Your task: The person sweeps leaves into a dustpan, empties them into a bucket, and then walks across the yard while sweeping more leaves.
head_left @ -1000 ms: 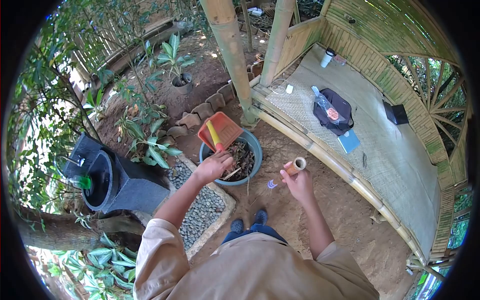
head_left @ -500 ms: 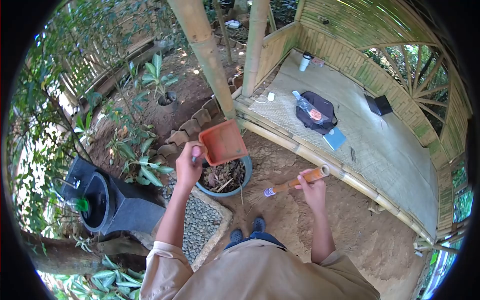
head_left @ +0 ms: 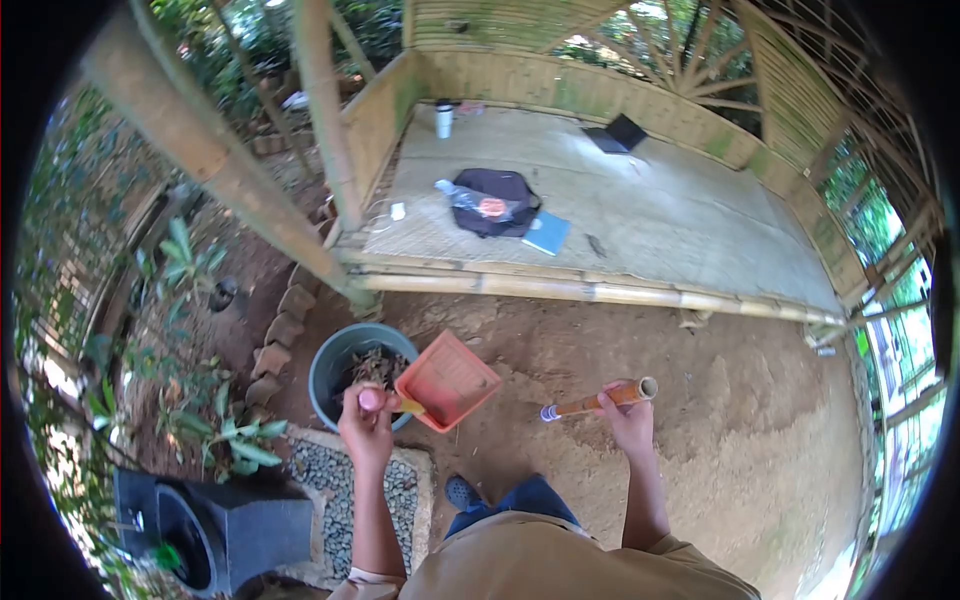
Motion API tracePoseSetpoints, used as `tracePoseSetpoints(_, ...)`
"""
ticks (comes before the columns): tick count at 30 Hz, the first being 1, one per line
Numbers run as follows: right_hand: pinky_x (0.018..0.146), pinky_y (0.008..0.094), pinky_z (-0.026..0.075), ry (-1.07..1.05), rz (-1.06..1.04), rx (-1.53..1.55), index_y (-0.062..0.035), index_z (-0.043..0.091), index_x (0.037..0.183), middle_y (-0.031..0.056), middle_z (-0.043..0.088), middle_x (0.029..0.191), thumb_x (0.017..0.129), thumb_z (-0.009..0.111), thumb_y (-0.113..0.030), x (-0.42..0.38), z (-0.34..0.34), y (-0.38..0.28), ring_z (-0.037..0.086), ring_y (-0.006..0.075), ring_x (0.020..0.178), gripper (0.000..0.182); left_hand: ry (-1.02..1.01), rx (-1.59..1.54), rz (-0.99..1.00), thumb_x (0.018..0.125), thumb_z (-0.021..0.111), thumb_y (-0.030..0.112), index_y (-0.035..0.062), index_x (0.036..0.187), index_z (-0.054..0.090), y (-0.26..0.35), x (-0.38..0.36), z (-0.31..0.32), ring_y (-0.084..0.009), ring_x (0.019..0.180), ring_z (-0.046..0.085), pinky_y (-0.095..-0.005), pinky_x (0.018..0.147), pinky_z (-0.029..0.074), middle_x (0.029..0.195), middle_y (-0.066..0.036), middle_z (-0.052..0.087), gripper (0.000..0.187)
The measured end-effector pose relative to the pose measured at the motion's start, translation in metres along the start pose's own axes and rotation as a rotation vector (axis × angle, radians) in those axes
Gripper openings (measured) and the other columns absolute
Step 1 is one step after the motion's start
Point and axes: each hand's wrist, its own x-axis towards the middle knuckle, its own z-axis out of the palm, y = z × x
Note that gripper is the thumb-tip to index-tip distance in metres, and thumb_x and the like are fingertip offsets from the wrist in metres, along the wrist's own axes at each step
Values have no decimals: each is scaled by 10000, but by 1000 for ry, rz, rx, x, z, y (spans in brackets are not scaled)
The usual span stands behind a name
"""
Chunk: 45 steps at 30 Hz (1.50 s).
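Observation:
My left hand (head_left: pixel 368 428) is closed around the handle of an orange-red dustpan (head_left: pixel 452 385), with the handle's pink end showing above my fingers. The pan's open tray faces up, just right of a blue-green tub (head_left: pixel 322 375) that holds dry leaves (head_left: pixel 372 366). In my right hand (head_left: pixel 628 422) is a short broom (head_left: pixel 580 406) with a bamboo handle and a purple-and-white binding at its lower end. Its bristles blend into the brown soil and are hard to make out. The broom is held over the ground, apart from the dustpan.
A raised bamboo platform (head_left: pixel 600 290) runs across the front, carrying a dark backpack (head_left: pixel 490 190), a blue book (head_left: pixel 546 233), a tumbler (head_left: pixel 444 120) and a laptop (head_left: pixel 618 136). At left stand a bamboo post (head_left: pixel 215 160), a pebble bed (head_left: pixel 370 500) and a black basin (head_left: pixel 250 535).
My view has turned to the right. The dustpan has moved from over the tub to its right side, still in my left hand. My right hand keeps hold of the broom.

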Motion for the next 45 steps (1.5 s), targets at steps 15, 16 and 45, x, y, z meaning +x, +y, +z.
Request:
tracePoseSetpoints(15, 695, 318, 572, 654, 201, -57, 23, 626, 1004, 138, 720, 785, 859, 702, -66, -185, -309, 62, 737, 192, 762, 187, -518, 45, 87, 793, 741, -67, 74, 1079, 605, 68, -157, 256, -140, 885, 655, -323, 745, 571, 966, -52, 665, 347)
tracePoseSetpoints(16, 696, 318, 573, 692, 208, -52, 22, 631, 1005, 138, 722, 785, 860, 700, -67, -201, -332, 64, 738, 193, 762, 184, -555, 45, 107, 792, 741, -67, 73, 1079, 605, 77, -173, 277, -139, 884, 653, -324, 745, 571, 969, -52, 665, 347)
tracePoseSetpoints(45, 662, 298, 589, 1982, 582, -137, 35, 590, 1067, 115, 677, 904, 917, 680, -44, -509, -647, 147, 726, 207, 761, 192, -1695, -351, 500, 768, 757, -20, 40, 1051, 598, 275, -666, 794, -229, 940, 642, -365, 853, 522, 1007, -84, 656, 330)
